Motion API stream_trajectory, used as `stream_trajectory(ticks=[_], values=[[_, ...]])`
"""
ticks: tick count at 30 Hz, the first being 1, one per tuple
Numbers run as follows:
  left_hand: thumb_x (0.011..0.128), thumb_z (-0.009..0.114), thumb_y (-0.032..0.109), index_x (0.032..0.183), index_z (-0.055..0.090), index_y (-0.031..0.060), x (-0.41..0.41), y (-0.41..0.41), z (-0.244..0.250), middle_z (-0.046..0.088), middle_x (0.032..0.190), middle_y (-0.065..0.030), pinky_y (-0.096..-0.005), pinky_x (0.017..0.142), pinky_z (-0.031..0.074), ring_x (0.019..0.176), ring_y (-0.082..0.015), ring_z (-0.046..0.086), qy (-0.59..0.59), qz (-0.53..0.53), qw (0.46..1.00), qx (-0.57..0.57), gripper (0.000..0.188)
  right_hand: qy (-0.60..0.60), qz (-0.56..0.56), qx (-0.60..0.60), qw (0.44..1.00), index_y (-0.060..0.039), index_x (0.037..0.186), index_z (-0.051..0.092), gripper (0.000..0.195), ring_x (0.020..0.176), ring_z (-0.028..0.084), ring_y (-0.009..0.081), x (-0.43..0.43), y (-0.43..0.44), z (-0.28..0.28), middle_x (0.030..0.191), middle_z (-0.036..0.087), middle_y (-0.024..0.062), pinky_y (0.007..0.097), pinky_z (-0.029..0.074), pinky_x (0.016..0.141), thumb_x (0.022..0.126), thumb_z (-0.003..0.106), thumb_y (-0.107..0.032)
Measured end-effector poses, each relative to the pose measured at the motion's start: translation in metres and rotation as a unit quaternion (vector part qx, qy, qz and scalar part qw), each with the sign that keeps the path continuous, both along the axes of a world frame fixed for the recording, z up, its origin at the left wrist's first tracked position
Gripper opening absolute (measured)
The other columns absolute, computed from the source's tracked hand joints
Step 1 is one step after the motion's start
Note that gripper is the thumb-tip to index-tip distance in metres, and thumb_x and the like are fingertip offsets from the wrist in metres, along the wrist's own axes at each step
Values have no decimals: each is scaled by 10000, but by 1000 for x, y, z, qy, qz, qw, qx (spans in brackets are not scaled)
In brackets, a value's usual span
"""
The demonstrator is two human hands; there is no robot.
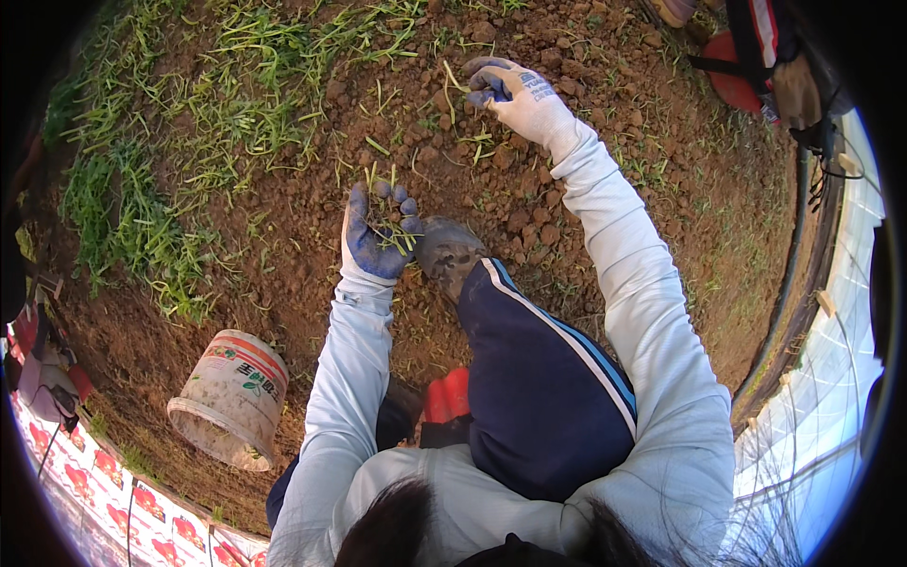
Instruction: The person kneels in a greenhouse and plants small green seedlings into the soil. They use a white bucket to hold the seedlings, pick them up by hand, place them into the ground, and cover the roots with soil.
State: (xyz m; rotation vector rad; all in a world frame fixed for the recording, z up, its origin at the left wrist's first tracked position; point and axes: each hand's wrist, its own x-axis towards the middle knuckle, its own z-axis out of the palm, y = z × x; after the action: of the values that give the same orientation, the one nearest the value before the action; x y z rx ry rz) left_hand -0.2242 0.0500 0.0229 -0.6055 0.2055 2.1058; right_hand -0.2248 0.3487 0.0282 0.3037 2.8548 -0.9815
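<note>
My left hand (379,234), in a white glove with a blue coated palm, is turned palm up with its fingers curled. Several short green plant stems (398,239) and some dark bits lie in that palm. Farther forward and to the right, my right hand (514,96) wears a matching glove bearing print. A thin pale green stem (454,79) sticks out from between its thumb and fingers, above the brown soil (439,152). Loose stem pieces (482,144) are scattered on the ground below. My muddy boot (450,255) stands just right of the left hand.
A dirty white bucket (230,397) with printing lies on its side at lower left. Heaps of cut green plants (142,220) cover the ground at left. At upper right is part of another person (769,42). Plastic sheeting (843,298) runs along the right side.
</note>
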Motion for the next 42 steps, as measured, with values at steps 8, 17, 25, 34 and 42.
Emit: stream_trajectory(ticks=[8, 17, 25, 34, 42], values=[[981, 510, 352, 1018, 589, 80, -9, -16, 1, 588, 986, -89, -379, 765, 535, 938, -253, 580, -1, 0, 1000, 8, 286, -66, 72, 53, 994, -91, 1200, 607, 348, 1108, 586, 306, 5, -46, -20, 1285, 570, 126, 376, 481, 953, 862, 631, -166], [976, 514, 361, 1024, 593, 62, -10, -8, -9, 597, 1033, -105, -418, 855, 547, 1034, -279, 576, -17, 25, 999, -24, 313, -22, -286, -344, 894, -23, 1176, 580, 282, 734, 678, 151, 18, -47, -36, 909, 676, 96, 294, 551, 582, 917, 616, -127], [982, 454, 454, 1174, 581, 58, -8, 2, -6, 596, 1183, -152, -499, 968, 470, 1122, -319, 562, -27, -3, 999, -43, 458, -85, -34, -325, 941, -28, 1168, 571, 339, 793, 677, 201, 23, -93, 57, 951, 672, 102, 313, 532, 688, 901, 646, -223], [994, 411, 456, 1156, 603, 84, 7, -4, -18, 640, 1098, -158, -497, 867, 521, 1016, -325, 616, 5, -20, 995, -100, 449, 59, 156, -213, 963, -83, 1231, 555, 517, 1059, 602, 347, 57, -130, 65, 1211, 579, 163, 408, 501, 896, 814, 698, -353], [984, 453, 433, 968, 641, 46, -5, 9, 2, 623, 948, -130, -459, 777, 536, 916, -328, 589, -65, 14, 998, 18, 430, -129, -43, 128, 982, -95, 1350, 445, 559, 1101, 590, 342, 64, -60, 4, 1287, 526, 191, 415, 510, 886, 868, 657, -285]])
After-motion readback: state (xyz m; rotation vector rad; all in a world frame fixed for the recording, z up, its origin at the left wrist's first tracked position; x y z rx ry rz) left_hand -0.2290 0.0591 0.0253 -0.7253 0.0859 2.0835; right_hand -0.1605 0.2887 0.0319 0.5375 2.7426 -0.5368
